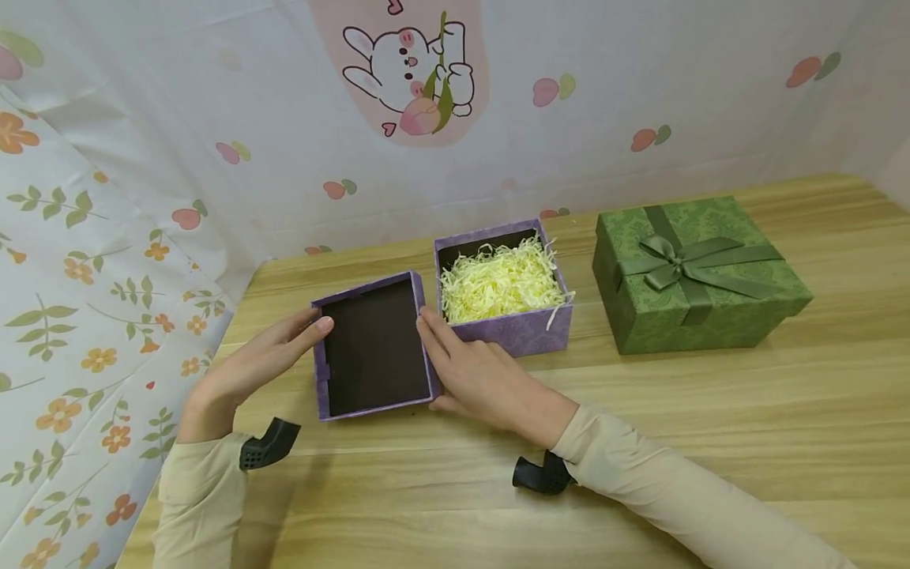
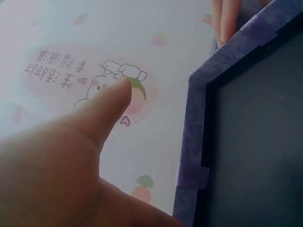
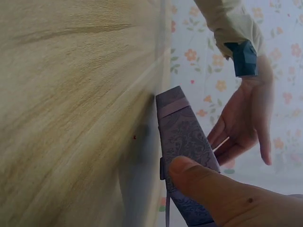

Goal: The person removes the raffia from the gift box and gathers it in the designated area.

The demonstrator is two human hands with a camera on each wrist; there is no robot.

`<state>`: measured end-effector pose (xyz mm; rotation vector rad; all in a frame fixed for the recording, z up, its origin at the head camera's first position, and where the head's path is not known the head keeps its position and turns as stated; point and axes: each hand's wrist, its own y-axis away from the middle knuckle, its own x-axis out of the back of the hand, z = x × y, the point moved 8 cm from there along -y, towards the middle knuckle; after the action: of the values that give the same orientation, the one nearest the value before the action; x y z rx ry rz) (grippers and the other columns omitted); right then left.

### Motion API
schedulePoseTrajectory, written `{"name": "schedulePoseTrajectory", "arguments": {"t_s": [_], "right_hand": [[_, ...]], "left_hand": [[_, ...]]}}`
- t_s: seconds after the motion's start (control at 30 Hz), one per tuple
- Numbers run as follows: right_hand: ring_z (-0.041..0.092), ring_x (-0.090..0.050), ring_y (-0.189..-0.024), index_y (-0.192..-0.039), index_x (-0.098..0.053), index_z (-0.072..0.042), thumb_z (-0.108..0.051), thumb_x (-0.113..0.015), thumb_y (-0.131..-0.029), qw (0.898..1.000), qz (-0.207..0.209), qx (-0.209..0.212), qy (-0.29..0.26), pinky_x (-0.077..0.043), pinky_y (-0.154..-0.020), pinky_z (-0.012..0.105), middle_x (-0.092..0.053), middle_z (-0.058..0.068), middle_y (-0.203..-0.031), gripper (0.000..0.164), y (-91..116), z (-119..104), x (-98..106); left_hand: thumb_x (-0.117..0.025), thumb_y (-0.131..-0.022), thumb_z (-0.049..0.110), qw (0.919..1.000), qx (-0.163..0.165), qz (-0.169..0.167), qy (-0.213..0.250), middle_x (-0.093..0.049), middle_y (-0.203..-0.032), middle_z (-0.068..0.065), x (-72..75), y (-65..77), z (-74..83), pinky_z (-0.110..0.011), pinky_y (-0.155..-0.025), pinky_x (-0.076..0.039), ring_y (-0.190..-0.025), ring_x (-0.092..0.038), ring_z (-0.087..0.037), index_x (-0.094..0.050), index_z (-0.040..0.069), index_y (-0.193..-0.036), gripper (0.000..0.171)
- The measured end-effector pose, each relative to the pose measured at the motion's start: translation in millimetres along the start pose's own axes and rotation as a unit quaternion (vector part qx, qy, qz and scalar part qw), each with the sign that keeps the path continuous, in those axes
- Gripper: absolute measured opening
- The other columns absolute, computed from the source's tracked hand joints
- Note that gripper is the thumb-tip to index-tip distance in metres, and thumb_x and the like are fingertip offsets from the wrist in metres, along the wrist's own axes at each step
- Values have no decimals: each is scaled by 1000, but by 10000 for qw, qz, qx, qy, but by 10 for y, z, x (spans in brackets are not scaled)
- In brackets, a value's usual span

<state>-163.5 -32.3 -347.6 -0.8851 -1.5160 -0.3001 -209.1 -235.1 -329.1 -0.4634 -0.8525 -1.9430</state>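
A purple box lid (image 1: 373, 348) shows its dark inside in the head view, left of the purple box (image 1: 526, 332). My right hand (image 1: 490, 387) grips the lid's right side; in the right wrist view its thumb (image 3: 189, 175) presses on the patterned side wall (image 3: 182, 135). The left hand (image 1: 273, 348) is at the lid's left edge with fingers extended. Its thumb (image 2: 113, 109) stands apart from the lid rim (image 2: 191, 127) in the left wrist view. Whether the left fingertips touch the lid, I cannot tell. Pale yellow shredded paper (image 1: 501, 280) fills the purple box.
To the right sits a closed green gift box (image 1: 704, 276) with a ribbon bow. All stand on a wooden table (image 1: 398, 506) backed by a printed cloth (image 1: 270, 95). Black wrist mounts (image 1: 270, 444) protrude from both sleeves.
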Motion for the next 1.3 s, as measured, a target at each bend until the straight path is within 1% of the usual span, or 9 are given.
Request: {"name": "schedulePoseTrajectory", "arguments": {"t_s": [0.17, 0.3, 0.43, 0.57, 0.8, 0.93, 1.03, 1.13, 1.3], "right_hand": [[15, -56, -54, -141, -28, 9, -42, -76, -75, 9999, 23, 55, 115, -50, -49, 30, -23, 20, -147, 96, 1, -10, -34], [16, -58, -63, -135, -40, 8, -41, -79, -71, 9996, 11, 115, 269, -51, -50, 30, -24, 17, -147, 90, 3, -22, -64], [19, -61, -76, -131, -48, 5, -44, -76, -74, 9984, -385, 205, 349, -51, -53, 30, -25, 17, -147, 81, 22, -51, -181], [22, -61, -89, -135, -45, 3, -45, -72, -78, 9977, -560, 232, 298, -52, -57, 31, -24, 20, -148, 79, 41, -67, -263], [24, -61, -94, -139, -41, -4, -32, -71, -83, 9985, -448, 194, 238, -52, -56, 33, -30, 16, -146, 69, 35, -66, -212], [24, -62, -93, -139, -43, -6, -28, -69, -85, 9980, -430, 369, 284, -51, -53, 32, -35, 14, -143, 64, 29, -112, -164], [22, -62, -94, -135, -48, -8, -24, -67, -87, 9969, -318, 668, 250, -51, -54, 30, -45, 10, -136, 54, 21, -166, -105], [16, -63, -88, -127, -56, -9, -21, -62, -90, 9942, -119, 1065, -28, -50, -55, 26, -58, 4, -118, 40, 13, -241, 26], [7, -59, -68, -109, -66, -7, -13, -61, -89, 9816, 828, 1590, -649, -47, -55, 20, -64, -2, -88, 21, 30, -296, 451]], "left_hand": [[-38, -97, 51, 9999, -8, -119, 45, -11, -151, -23, -31, -16, 3, -58, -105, -18, -135, -20, -40, -4, -2, -147, 81], [-39, -97, 50, 9997, -28, -211, 146, -15, -150, -23, -62, -41, 5, -57, -105, -20, -131, -29, -39, -5, -2, -147, 80], [-39, -96, 51, 9997, -47, -255, 45, -20, -149, -23, -100, -94, -3, -55, -105, -22, -129, -33, -39, -10, -4, -147, 80], [-39, -95, 53, 9995, -20, -256, -202, -33, -143, -24, -138, -158, -39, -54, -104, -26, -125, -39, -39, -20, -6, -144, 79], [-38, -93, 58, 9967, 237, -321, -711, -15, -147, -30, -188, -175, -110, -57, -104, -22, -134, -17, -44, -11, -12, -143, 90], [-38, -94, 57, 9971, 186, -253, -695, -17, -147, -31, -174, -164, -100, -56, -104, -23, -133, -20, -44, -11, -11, -144, 88], [-38, -94, 57, 9973, 168, -205, -682, -17, -147, -30, -152, -144, -86, -56, -104, -22, -134, -19, -43, -9, -9, -145, 88], [-37, -94, 58, 9975, 138, -130, -682, -15, -148, -29, -121, -104, -47, -57, -104, -21, -134, -18, -42, -8, -7, -146, 89], [-36, -94, 57, 9974, -14, -56, -713, -14, -150, -24, -80, -51, 11, -56, -105, -18, -135, -16, -40, -10, -5, -146, 86]]}}
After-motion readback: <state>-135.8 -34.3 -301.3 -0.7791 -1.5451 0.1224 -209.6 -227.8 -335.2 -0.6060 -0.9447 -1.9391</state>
